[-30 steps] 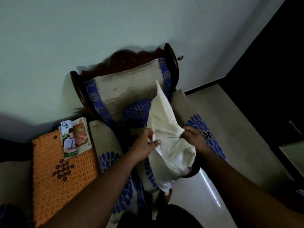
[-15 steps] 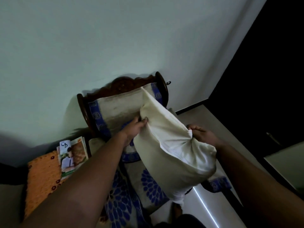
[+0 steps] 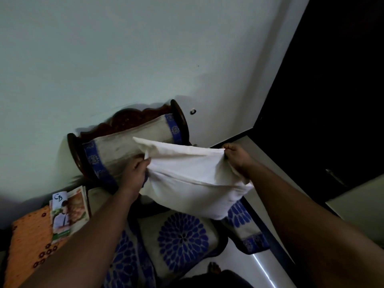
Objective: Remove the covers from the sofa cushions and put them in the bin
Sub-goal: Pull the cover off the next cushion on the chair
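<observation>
I hold a white cushion [image 3: 193,179] up in the air in front of a wooden chair [image 3: 145,115]. My left hand [image 3: 136,173] grips its left edge near a corner. My right hand [image 3: 236,155] pinches its upper right corner. The cushion lies roughly level, stretched between both hands. Below it, the chair seat cushion [image 3: 182,238] wears a cream cover with blue flower prints. The backrest cushion [image 3: 128,146] has a cream cover with blue borders. No bin is in view.
To the left stands an orange patterned surface [image 3: 27,246] with a magazine [image 3: 66,215] on it. A dark doorway [image 3: 332,80] opens at the right, with a pale surface [image 3: 361,200] beneath it. Glossy floor [image 3: 249,265] lies by the chair. A foot [image 3: 214,268] shows at the bottom.
The cushion has swung from hanging upright to lying level, higher up. My right hand moved from its side to its upper right corner; my left hand shifted along the left edge.
</observation>
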### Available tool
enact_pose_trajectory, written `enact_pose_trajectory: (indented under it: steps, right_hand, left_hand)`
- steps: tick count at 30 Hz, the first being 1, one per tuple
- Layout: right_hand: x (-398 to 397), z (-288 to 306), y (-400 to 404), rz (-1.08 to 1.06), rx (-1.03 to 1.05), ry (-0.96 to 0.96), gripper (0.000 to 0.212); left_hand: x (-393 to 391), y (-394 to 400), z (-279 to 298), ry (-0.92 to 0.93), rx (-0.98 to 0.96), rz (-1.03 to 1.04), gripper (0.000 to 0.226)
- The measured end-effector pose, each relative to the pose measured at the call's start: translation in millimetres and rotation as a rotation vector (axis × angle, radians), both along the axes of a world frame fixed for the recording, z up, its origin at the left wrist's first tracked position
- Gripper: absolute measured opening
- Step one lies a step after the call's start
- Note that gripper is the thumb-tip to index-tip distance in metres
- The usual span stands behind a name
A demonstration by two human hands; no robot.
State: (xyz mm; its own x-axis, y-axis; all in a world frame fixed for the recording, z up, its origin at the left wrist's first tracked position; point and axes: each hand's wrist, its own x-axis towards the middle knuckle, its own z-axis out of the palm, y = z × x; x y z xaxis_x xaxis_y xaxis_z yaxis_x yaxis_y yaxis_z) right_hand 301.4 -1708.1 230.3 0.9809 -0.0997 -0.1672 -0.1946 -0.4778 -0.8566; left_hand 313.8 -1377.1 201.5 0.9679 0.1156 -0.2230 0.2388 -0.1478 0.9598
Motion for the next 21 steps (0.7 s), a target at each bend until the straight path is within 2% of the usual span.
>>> enact_pose_trajectory:
  steps: [1, 5, 8, 10, 12, 13, 15, 21]
  right_hand:
    - [6, -2, -5, -0.004, -0.044, -0.010, 0.030]
    - [21, -7, -12, -0.083, -0.281, -0.100, 0.020]
    - [3, -3, 20, -0.175, -0.384, -0.410, 0.026]
    - [-17, -4, 59, 0.013, -0.342, -0.565, 0.021]
    - [-28, -17, 91, 0.223, -0.282, -0.489, 0.013]
    - [-30, -25, 101, 0.259, -0.248, -0.426, 0.016]
    - [-27, -39, 115, 0.237, -0.184, -0.345, 0.025]
    - [-32, -46, 154, 0.103, -0.235, -0.357, 0.031]
  left_hand:
    - [-2, -4, 2, -0.010, 0.002, -0.003, 0.023]
    - [-11, -28, 12, -0.083, -0.018, 0.004, 0.020]
    - [-12, -44, 17, -0.108, 0.064, -0.064, 0.035]
    - [-13, -50, 20, -0.081, 0.059, -0.095, 0.041]
    - [-16, -52, 20, -0.030, 0.008, -0.121, 0.036]
    - [-18, -51, 19, -0.004, -0.016, -0.128, 0.033]
    - [-22, -44, 17, 0.042, -0.078, -0.121, 0.025]
    - [-41, -32, 17, 0.169, -0.274, -0.018, 0.014]
